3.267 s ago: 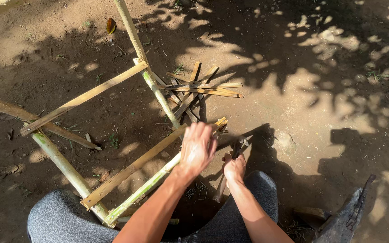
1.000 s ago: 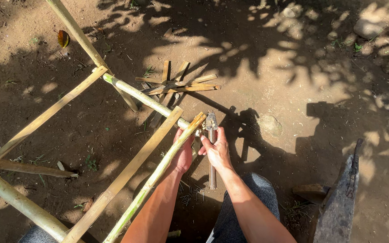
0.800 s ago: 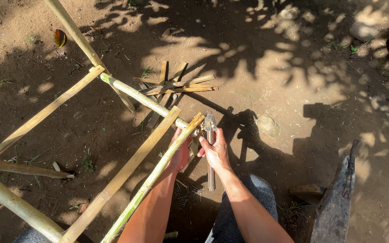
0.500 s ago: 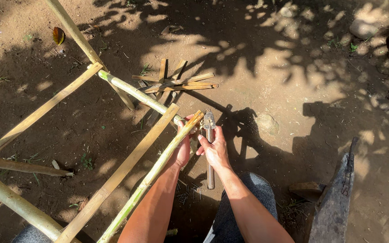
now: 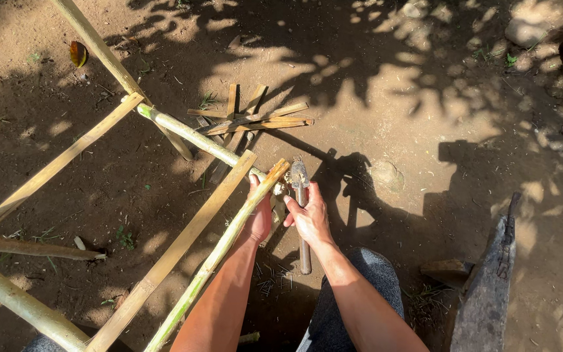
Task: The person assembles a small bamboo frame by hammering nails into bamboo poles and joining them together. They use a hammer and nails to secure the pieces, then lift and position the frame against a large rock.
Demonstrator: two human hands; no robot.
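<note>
The bamboo strip [image 5: 229,241] you steady slants up from your lap to the frame's corner; it looks light, stiff and splintery, so grip near its tip. Your left hand [image 5: 259,218] wraps it there; your right hand [image 5: 309,218] is closed on the hammer [image 5: 301,195], over loose nails [image 5: 272,283] on the dirt.

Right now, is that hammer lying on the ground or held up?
Held up: the right hand grips the hammer, head raised beside the bamboo pole's end.

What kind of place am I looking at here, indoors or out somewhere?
Outdoors, probably a yard or rural work spot under trees. The bare dirt ground is dappled with leaf shadows, a bamboo frame lies across it, and split bamboo strips are scattered nearby. Rocks sit at the edge.
</note>
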